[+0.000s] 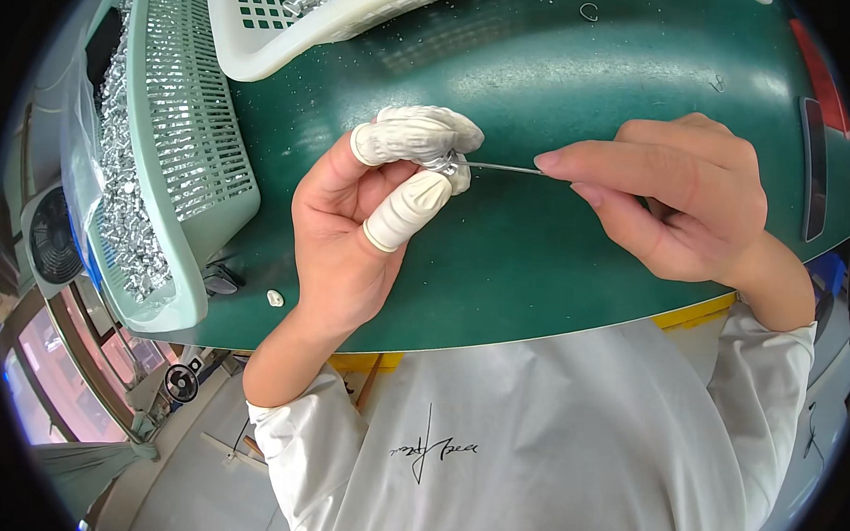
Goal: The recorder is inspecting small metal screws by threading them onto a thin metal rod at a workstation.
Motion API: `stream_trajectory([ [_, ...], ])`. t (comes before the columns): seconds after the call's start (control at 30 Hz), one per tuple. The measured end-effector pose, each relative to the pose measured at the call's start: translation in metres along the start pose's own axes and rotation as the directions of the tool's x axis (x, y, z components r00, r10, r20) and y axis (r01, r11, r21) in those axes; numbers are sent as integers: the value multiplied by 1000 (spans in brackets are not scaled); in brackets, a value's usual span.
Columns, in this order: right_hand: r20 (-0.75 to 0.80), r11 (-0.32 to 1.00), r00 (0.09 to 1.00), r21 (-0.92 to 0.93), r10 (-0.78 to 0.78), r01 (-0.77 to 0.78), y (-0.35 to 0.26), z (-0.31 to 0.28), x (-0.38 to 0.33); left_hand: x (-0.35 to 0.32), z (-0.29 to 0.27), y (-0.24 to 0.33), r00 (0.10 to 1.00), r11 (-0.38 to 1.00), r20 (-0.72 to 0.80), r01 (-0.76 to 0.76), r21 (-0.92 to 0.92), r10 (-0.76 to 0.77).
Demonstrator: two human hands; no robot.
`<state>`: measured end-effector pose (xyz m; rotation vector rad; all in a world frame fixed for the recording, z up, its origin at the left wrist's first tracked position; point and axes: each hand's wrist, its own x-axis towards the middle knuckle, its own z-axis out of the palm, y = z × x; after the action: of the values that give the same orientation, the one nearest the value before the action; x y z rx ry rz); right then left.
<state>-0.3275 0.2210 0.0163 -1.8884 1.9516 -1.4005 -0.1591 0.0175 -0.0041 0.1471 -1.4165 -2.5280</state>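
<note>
White finger cots cover the thumb and fingers of my left hand, which pinches a small shiny metal part. Bare-fingered, my right hand grips a thin metal rod-like tool between thumb and forefinger. The tool lies nearly level, and its left tip meets the small part between my left fingertips. Exactly how the tip sits in the part is hidden by the cots. Both hands are above the green table.
At the left stands a pale green basket full of small metal parts. A white basket with more parts is at the back. A dark phone-like slab lies far right, near a red object. One loose finger cot lies near the front edge.
</note>
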Motion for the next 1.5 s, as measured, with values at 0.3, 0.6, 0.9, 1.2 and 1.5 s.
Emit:
stream_trajectory([
  [0.3, -53, 1000, 999, 26, -11, 12, 6, 5, -3, 2, -4, 4, 989, 932, 119, -127, 338, 92],
  [0.6, -46, 1000, 999, -2, 22, -22, 3, 5, -5, -1, -4, 9, 990, 809, 53, -135, 573, 128],
  [0.9, -30, 983, 992, 143, 119, -114, -2, 5, -5, 9, -3, 18, 915, 473, 344, -403, 784, 209],
  [1.2, -35, 994, 998, 102, 47, -43, 0, 11, -10, 6, 4, 12, 930, 553, 339, -358, 752, 141],
  [1.5, 31, 932, 954, -208, -298, 298, -1, 8, -15, 2, 8, 15, 976, 825, 196, -35, 564, -93],
])
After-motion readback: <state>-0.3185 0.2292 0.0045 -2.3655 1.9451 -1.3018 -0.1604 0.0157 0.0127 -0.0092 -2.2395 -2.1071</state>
